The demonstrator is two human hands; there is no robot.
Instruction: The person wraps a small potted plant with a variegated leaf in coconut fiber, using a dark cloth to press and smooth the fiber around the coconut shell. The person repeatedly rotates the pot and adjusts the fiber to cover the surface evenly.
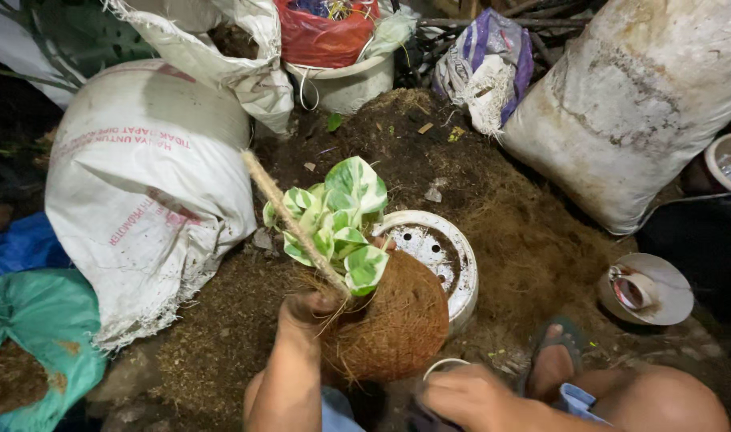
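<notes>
Nearest me, my right hand (pixel 471 394) rests low by my knee, fingers curled over something dark I cannot make out, so I cannot tell its grip. My left hand (pixel 305 308) is clenched around the coconut-fibre ball (pixel 397 324), gripping its left side where a fibre rope (pixel 289 220) leads away up and left. The variegated green-and-white plant (pixel 340 220) sprouts from the ball's top. Just behind, touching the ball, a white perforated pot (pixel 437 248) lies tilted on the coir-strewn ground (pixel 533 248). Farther off stand a white woven sack (pixel 145 188) at the left and a dirty grey sack (pixel 629 104) at the right.
</notes>
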